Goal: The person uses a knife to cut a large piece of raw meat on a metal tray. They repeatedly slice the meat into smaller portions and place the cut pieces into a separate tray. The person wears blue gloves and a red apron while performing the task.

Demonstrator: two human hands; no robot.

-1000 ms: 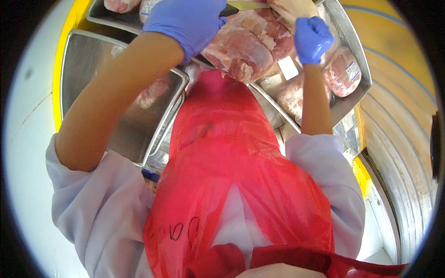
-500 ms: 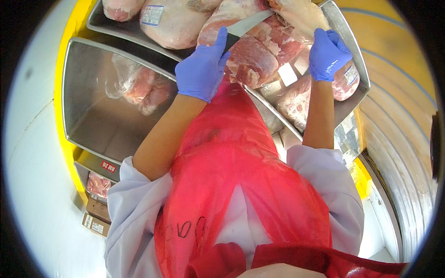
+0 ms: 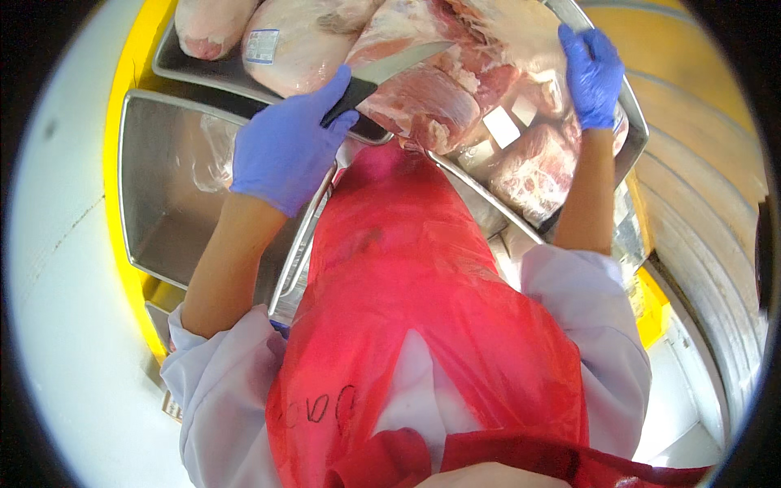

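Note:
My left hand [image 3: 285,150], in a blue glove, is closed round the black handle of a knife [image 3: 407,63]. The blade points right over a large cut of raw meat [image 3: 431,106], its tip near the red cut surface. Pale skin or fat [image 3: 521,32] lies spread along the meat's right side. My right hand [image 3: 594,81], also blue-gloved, is at the outer edge of that pale layer with its fingers apart. Just below, a plastic-wrapped piece of meat [image 3: 533,175] lies in the metal tray [image 3: 637,134], partly behind my right wrist.
Another deep metal bin [image 3: 167,220] stands at the left, with clear plastic wrap [image 3: 213,154] in it. Behind it are more whole pieces of meat, one bearing a label [image 3: 262,46]. My red apron [image 3: 390,244] reaches the tray's near edge.
My left hand has drawn the knife back toward the lower left, away from the pale flap. The lifted flap has dropped to the right, and my right hand's fingers have opened.

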